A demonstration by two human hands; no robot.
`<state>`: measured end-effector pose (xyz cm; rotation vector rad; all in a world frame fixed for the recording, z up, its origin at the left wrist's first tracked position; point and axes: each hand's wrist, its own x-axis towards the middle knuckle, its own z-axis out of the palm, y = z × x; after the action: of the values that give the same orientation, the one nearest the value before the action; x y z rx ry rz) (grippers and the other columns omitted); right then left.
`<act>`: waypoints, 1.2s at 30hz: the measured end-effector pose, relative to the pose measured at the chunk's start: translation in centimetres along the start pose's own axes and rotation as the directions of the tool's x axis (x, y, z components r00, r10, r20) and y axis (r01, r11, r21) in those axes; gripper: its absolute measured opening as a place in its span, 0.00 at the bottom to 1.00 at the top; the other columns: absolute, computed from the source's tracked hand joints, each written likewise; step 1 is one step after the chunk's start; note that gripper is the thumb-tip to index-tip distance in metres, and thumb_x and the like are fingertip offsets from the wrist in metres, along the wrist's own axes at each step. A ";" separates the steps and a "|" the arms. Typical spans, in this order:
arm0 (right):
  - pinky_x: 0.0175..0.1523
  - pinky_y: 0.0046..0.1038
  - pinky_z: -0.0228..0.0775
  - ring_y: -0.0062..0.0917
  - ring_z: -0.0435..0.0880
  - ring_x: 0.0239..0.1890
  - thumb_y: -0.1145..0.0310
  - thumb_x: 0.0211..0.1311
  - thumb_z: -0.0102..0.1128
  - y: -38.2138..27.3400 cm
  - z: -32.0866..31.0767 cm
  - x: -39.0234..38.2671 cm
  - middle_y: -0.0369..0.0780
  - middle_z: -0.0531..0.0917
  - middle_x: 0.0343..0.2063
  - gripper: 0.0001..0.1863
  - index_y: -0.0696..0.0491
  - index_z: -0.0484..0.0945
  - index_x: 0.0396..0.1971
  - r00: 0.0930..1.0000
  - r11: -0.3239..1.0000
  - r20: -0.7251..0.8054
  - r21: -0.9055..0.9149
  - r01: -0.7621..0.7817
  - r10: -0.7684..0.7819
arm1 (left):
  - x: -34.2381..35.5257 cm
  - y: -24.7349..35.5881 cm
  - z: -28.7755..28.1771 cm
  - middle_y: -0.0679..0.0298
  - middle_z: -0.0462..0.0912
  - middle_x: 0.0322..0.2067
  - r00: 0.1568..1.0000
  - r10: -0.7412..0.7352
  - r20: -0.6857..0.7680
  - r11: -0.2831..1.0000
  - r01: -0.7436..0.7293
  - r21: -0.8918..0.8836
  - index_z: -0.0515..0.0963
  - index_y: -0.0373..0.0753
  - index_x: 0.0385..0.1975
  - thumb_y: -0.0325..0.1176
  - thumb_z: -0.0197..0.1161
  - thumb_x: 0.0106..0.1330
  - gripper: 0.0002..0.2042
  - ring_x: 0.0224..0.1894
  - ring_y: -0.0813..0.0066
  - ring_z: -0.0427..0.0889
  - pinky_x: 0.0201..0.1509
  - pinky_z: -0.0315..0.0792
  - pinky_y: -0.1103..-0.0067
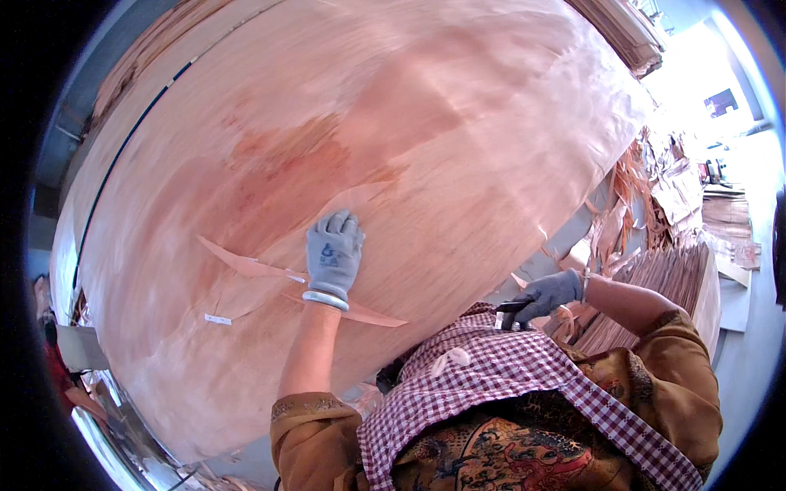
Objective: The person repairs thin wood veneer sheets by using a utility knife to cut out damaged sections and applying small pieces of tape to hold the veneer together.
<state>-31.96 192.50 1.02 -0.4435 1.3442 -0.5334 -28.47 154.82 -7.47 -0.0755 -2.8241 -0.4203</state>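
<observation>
A large sheet of pinkish wood veneer [458, 188] spreads in front of me, with a darker reddish patch left of its middle. My left hand [334, 255], in a grey glove with a white band at the wrist, rests on the sheet with fingers curled together. What lies under those fingers is hidden. A long pointed veneer strip [246, 263] passes beneath the left wrist and shows again on its right. Close to my waist, my right hand [550, 296], in a darker grey glove, is closed around a black-handled tool [513, 307] with a short, pale flat end.
Two white tape pieces lie on the sheet, one a small label-like strip [218, 319]. A dark-and-white cord [123, 147] runs along the left side. Stacked veneer [655, 286] and torn scraps [630, 188] stand at the right. Another person's arm [82, 401] shows at far left.
</observation>
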 end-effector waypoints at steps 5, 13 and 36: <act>0.44 0.24 0.68 0.16 0.74 0.36 0.63 0.62 0.59 2.1 1.1 -1.1 0.32 0.80 0.33 0.16 0.57 0.76 0.44 0.974 0.965 0.005 0.140 0.223 -0.226 | 0.0 -0.2 -0.2 0.62 0.78 0.43 1.000 0.012 -0.014 1.000 -0.012 -0.015 0.78 0.41 0.39 0.36 0.60 0.58 0.11 0.47 0.61 0.74 0.51 0.66 0.66; 0.41 0.24 0.69 0.15 0.74 0.33 0.70 0.60 0.60 2.1 0.2 -1.8 0.34 0.81 0.31 0.12 0.61 0.75 0.41 0.956 0.951 0.030 0.115 0.286 -0.291 | 0.0 -1.6 0.5 0.61 0.76 0.45 0.994 0.108 0.029 0.993 -0.110 0.043 0.75 0.41 0.41 0.37 0.60 0.57 0.13 0.48 0.60 0.73 0.52 0.66 0.65; 0.57 0.30 0.64 0.29 0.71 0.52 0.67 0.60 0.58 10.6 9.0 10.0 0.41 0.73 0.51 0.18 0.56 0.74 0.49 0.610 0.843 -0.602 -0.225 0.489 -0.515 | 1.0 -2.5 -1.3 0.56 0.79 0.41 0.965 0.213 0.154 0.977 -0.214 -0.012 0.75 0.35 0.39 0.34 0.58 0.60 0.11 0.42 0.58 0.76 0.48 0.68 0.67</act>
<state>-20.58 194.98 -11.51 -0.7234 1.9061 -1.2235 -29.31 152.05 -6.72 -0.4257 -2.9253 -0.3725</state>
